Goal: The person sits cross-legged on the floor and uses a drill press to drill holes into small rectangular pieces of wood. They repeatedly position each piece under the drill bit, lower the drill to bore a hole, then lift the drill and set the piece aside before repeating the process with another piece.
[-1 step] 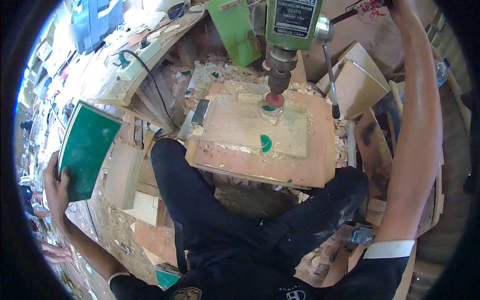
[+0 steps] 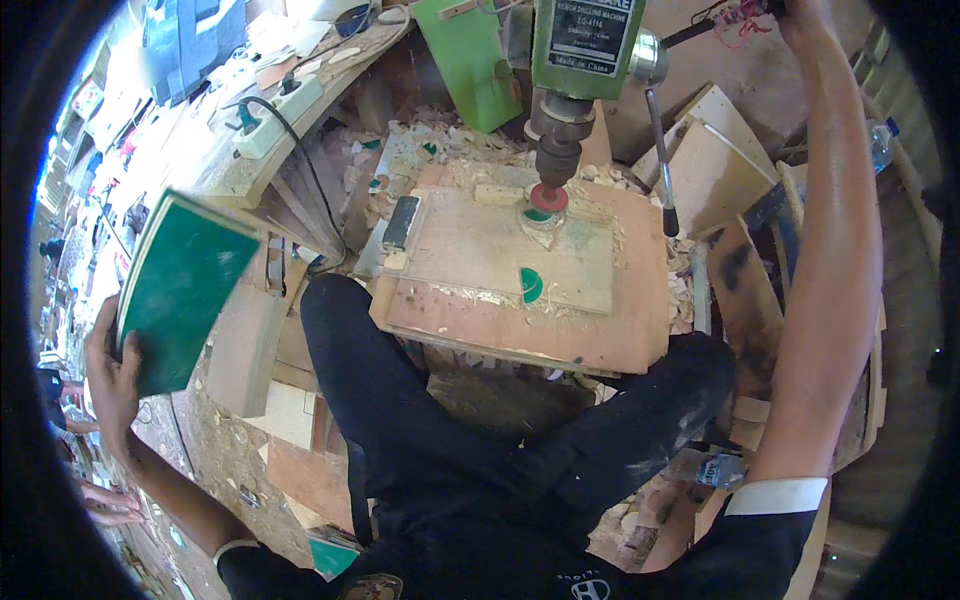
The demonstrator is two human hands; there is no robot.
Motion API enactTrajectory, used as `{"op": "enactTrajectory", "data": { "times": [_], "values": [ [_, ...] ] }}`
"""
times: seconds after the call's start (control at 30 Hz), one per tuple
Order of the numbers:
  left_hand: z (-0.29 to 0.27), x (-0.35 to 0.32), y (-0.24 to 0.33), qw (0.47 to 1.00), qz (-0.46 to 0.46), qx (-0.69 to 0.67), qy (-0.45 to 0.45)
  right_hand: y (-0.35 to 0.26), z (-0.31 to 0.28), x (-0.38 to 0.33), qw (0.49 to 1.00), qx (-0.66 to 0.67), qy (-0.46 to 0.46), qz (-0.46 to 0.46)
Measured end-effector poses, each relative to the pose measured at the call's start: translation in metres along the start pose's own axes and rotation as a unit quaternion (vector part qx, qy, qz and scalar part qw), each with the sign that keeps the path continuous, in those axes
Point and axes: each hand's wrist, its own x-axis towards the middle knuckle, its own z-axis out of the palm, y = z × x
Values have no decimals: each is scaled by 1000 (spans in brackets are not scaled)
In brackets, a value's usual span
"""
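At the left, my left hand grips the lower left edge of a green-faced wooden board, thumb on its face. The board stands tilted in the air. My right hand, partly cut off by the top edge, is closed at the end of the drill press lever. The green drill press carries a chuck with a round red cutter. This cutter sits down at a pale wooden board, in a ring of shavings. Nearer me, a green disc-shaped patch shows on that board.
A wooden base board lies under the work, between my knees. A small dark block sits at its left. Stacked boards stand by my left knee. A workbench holds a power strip. A plastic bottle lies right.
The green board in my left hand has tipped slightly to the right and risen a little. My right hand and the drill press look almost unchanged.
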Motion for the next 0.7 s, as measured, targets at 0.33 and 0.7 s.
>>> {"op": "enactTrajectory", "data": {
  "times": [0.33, 0.7],
  "values": [
    [267, 43, 244, 914, 225, 247, -231, -6, 3, -15, 1000, -1, 1, -9],
    [262, 22, 262, 899, 332, 66, -276, 2, 1, -18, 999, 19, -3, -32]
  ]
}}
